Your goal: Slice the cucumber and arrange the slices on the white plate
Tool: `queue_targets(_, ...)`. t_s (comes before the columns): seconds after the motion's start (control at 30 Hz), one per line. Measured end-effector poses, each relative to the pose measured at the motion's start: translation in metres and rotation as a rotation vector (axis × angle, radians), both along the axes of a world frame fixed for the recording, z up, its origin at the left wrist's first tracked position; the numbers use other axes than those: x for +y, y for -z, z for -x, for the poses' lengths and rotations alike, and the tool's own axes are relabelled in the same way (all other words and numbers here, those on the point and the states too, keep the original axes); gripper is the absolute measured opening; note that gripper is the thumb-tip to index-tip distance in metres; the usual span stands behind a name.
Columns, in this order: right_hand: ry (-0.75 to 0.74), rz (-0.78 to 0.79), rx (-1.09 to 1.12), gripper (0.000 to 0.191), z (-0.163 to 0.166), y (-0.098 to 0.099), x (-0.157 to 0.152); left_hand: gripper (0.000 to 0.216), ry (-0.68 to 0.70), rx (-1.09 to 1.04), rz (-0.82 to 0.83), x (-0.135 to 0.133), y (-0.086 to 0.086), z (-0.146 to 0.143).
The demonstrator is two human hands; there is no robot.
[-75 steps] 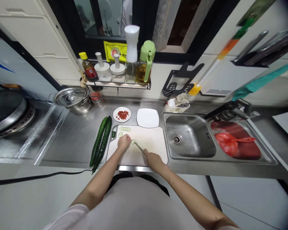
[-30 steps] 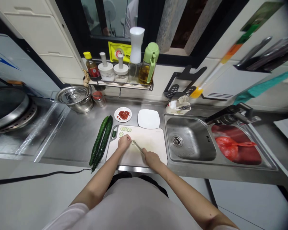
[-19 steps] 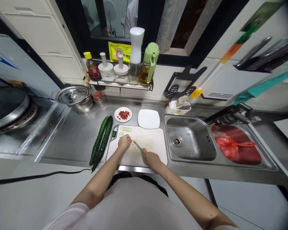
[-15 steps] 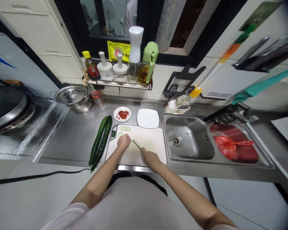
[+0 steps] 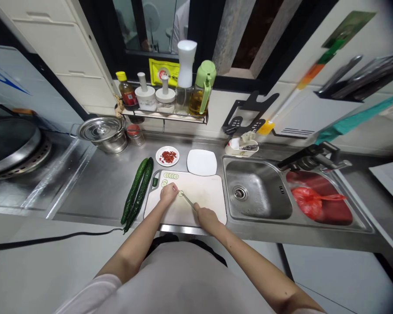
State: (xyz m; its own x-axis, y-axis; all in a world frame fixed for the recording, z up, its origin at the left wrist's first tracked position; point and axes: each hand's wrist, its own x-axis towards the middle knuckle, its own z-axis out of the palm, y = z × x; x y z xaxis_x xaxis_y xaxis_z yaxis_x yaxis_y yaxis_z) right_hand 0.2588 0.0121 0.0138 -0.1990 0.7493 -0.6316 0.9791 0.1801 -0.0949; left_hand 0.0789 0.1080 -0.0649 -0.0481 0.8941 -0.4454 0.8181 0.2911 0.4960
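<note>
My right hand point(image 5: 207, 216) is closed around the handle of a knife point(image 5: 187, 200), whose blade points up and left over the white cutting board point(image 5: 209, 192). At the blade's tip lies a thin round cucumber slice point(image 5: 181, 193). My left hand point(image 5: 168, 192) rests on the board just left of that slice, its fingers curled together; what they hold, if anything, is hidden. Above it, a row of overlapping cucumber slices point(image 5: 171, 176) lies near the board's upper left. Two whole cucumbers point(image 5: 138, 192) lie on the counter left of the board.
Behind the board stand a plate of chopped red pieces point(image 5: 177, 157) and a white square plate point(image 5: 201, 162). To the right is a steel sink point(image 5: 260, 187) with a red plastic bag point(image 5: 309, 201). A lidded pot point(image 5: 109, 141) and a condiment rack point(image 5: 170, 116) stand at the back.
The view has shifted slightly. The knife tip and the cucumber slice beside it sit almost as before; both hands keep nearly the same place.
</note>
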Motion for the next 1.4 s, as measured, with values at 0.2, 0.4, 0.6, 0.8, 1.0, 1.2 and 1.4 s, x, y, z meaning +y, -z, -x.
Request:
queue_targets(0.2, 0.010, -0.001, 0.003, 0.039, 0.000, 0.003, -0.004, 0.010, 0.002, -0.004, 0.004, -0.001, -0.002, -0.001)
queue_targets(0.4, 0.018, 0.010, 0.036, 0.045, -0.016, 0.008, -0.010, 0.013, 0.065, -0.004, -0.121, -0.014, 0.000, -0.001)
queue_targets(0.6, 0.114, -0.042, 0.198, 0.032, -0.044, 0.013, -0.007, 0.023, 0.142, 0.036, -0.176, -0.026, -0.006, -0.007)
queue_targets(0.8, 0.320, -0.145, 0.201, 0.026, -0.065, 0.023, -0.006, 0.024, 0.164, 0.068, -0.136, -0.022, -0.012, -0.015)
queue_targets(1.0, 0.314, -0.177, 0.093, 0.026, -0.060, 0.022, -0.004, 0.020, 0.165, 0.069, -0.121, -0.020, -0.014, -0.018)
queue_targets(1.2, 0.281, -0.158, 0.037, 0.026, -0.052, 0.017, -0.001, 0.016, 0.163, 0.056, -0.132, -0.018, -0.015, -0.019)
queue_targets(1.4, 0.253, -0.151, 0.034, 0.025, -0.050, 0.022, 0.001, 0.013, 0.156, 0.006, -0.140, -0.020, -0.018, -0.021)
